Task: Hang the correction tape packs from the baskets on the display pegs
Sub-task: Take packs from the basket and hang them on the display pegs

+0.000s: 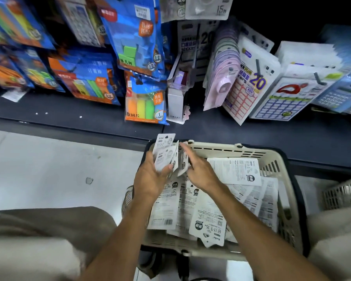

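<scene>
Left hand (150,175) grips a small fan of white correction tape packs (164,154), thumb curled over their lower edge, holding them upright above the far left corner of the basket; the right hand (199,171) reaches in beside it with the index finger stretched toward the fan's edge, and its other fingers seem to pinch one more pack (183,166), though blur keeps this from being certain. Behind them, across the far side of the view, runs the dark display shelf (69,116), with blue packs of coloured counting blocks (134,37) hanging at the far left and middle, and label sticker sheets (249,86) and pink tape dispensers (221,82) hanging on pegs at the far right. Nearer stands the beige plastic basket (272,159), resting on the pale floor (49,169) against the shelf's base and filled with loose correction tape packs lying flat and overlapping, some face up, some showing their printed backs. A second slotted basket (344,191) shows at the right edge, only partly in view. One orange, yellow and green block pack (146,106) stands upright on the shelf just beyond the held fan.
</scene>
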